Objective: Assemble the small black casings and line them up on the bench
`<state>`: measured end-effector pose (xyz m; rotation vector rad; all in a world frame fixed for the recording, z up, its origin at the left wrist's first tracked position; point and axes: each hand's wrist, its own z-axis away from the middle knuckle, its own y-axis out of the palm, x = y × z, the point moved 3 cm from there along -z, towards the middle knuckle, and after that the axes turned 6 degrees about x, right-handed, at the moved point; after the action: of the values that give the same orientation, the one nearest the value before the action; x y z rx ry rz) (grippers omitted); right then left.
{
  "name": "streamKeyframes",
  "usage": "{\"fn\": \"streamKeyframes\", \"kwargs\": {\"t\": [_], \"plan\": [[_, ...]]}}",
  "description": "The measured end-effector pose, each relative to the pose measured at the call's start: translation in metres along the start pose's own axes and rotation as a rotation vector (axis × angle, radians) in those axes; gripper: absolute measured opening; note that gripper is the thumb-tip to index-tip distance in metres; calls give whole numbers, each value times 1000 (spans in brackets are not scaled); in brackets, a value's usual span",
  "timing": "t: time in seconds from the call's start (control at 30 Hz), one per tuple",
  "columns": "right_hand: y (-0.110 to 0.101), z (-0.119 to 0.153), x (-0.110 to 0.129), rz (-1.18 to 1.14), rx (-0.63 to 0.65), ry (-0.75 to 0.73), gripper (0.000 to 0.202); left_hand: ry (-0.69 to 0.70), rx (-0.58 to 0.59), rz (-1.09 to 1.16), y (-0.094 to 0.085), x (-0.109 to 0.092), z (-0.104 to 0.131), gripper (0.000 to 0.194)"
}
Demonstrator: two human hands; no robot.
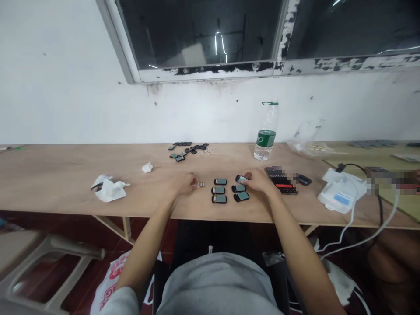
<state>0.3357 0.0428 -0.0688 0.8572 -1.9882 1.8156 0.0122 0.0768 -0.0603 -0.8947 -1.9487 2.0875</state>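
Observation:
My right hand has its fingers closed on the edge of a small black case with a grey screen-like face, which lies at or just above the table. Below it are two similar black cases, one nearest and another lower down. Three more stand in a column to the left, such as the middle black case. My left hand is curled, fingertips together, at some tiny pale and gold-coloured pieces. What lies inside its fingers is too small to make out.
The wooden table runs along the wall. Behind lie more black cases and small white bits. A water bottle, phone and white box with cables stand right; crumpled tissue lies left. A person's hand shows far right.

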Motion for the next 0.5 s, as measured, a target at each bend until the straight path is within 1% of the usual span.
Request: {"fn": "streamKeyframes", "kwargs": {"t": [0.13,0.23,0.3,0.33,0.4,0.5], "plan": [[0,0,1,-28,7,-16,12,-21,-12,-39,3,-1,-2,13],[-4,1,5,-68,-64,-15,14,-45,-32,-60,2,-1,-3,12],[-8,3,12,-95,-121,-21,14,-35,-64,-51,-2,-4,-1,11],[-9,4,17,-127,-126,-37,14,-10,-89,-37,-6,-9,0,11],[-9,7,29,-232,-105,-88,16,83,-143,14,-13,-23,6,15],[-4,10,49,-401,-68,-149,20,246,-213,137,-20,-55,16,22]]}}
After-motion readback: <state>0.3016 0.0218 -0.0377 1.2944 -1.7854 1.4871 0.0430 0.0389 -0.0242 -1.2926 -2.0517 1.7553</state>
